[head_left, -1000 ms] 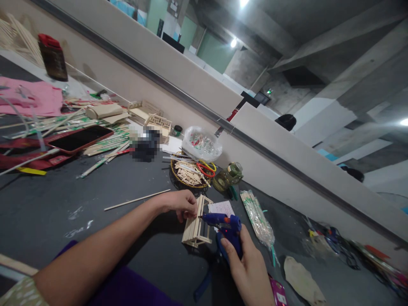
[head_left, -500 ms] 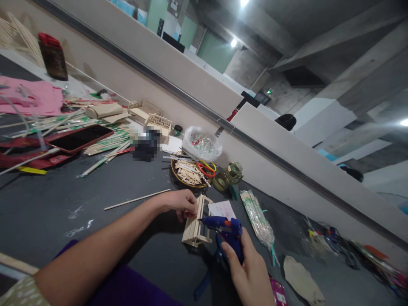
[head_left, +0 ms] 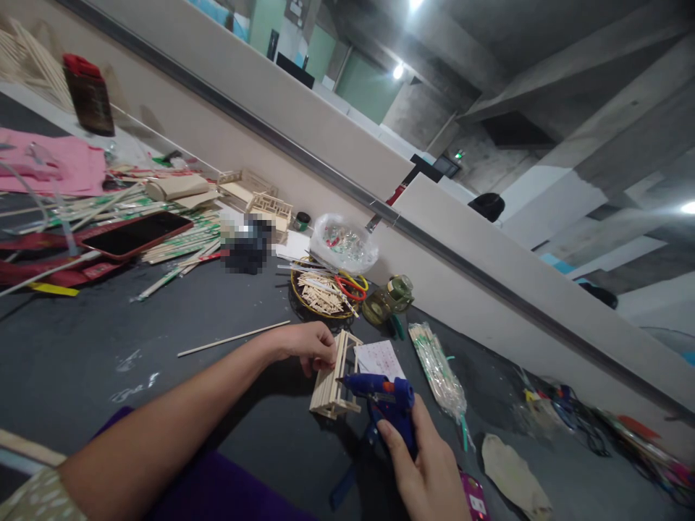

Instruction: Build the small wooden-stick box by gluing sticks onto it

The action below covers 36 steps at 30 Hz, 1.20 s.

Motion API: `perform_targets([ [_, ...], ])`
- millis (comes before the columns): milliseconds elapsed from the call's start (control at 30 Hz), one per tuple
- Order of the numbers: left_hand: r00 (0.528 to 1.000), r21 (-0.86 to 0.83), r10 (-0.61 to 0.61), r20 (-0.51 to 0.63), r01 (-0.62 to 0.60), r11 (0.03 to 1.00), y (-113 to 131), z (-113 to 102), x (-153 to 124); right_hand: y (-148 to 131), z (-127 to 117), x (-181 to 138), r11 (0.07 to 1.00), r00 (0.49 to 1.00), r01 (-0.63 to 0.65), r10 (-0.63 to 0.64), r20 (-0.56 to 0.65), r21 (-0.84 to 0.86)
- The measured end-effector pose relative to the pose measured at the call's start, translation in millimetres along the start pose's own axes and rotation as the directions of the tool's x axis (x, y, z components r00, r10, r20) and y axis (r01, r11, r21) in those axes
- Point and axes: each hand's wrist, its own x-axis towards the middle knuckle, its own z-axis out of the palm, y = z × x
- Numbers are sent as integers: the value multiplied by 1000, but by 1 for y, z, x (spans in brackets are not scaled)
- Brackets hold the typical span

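Observation:
A small structure of pale wooden sticks (head_left: 332,383) stands on the dark table (head_left: 108,347). My left hand (head_left: 309,346) grips its upper left side with pinched fingers. My right hand (head_left: 428,470) holds a blue hot glue gun (head_left: 386,399) by the handle. The gun's nozzle points left and touches the stick structure near its middle. A white card (head_left: 380,358) lies just behind the gun.
A round basket of short sticks (head_left: 321,295) with rubber bands sits behind, next to a clear plastic bag (head_left: 343,244) and a glass jar (head_left: 392,297). A packet of wrapped sticks (head_left: 439,370) lies right. A loose long stick (head_left: 233,339), a phone (head_left: 133,235) and stick piles lie left.
My right hand and the glue gun have dropped slightly lower and nearer, with the nozzle staying at the stick structure. My left hand has not moved.

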Motion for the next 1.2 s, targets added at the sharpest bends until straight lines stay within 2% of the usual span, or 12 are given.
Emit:
perform_targets([
  [333, 1000, -4, 22, 12, -22, 1000, -3, -2, 1, -8, -2, -6, 999, 997, -34, 36, -70, 28],
  [633, 1000, -6, 27, 13, -27, 1000, -2, -1, 1, 1, -3, -2, 1000, 1000, -3, 3, -22, 0],
  [1033, 1000, 6, 13, -1, -13, 1000, -3, 0, 2, -10, -5, -8, 998, 999, 2, 2, -51, 71],
  [1200, 1000, -3, 15, -2, -15, 1000, -2, 0, 2, -1, -3, -5, 996, 998, -63, 61, 20, 56],
])
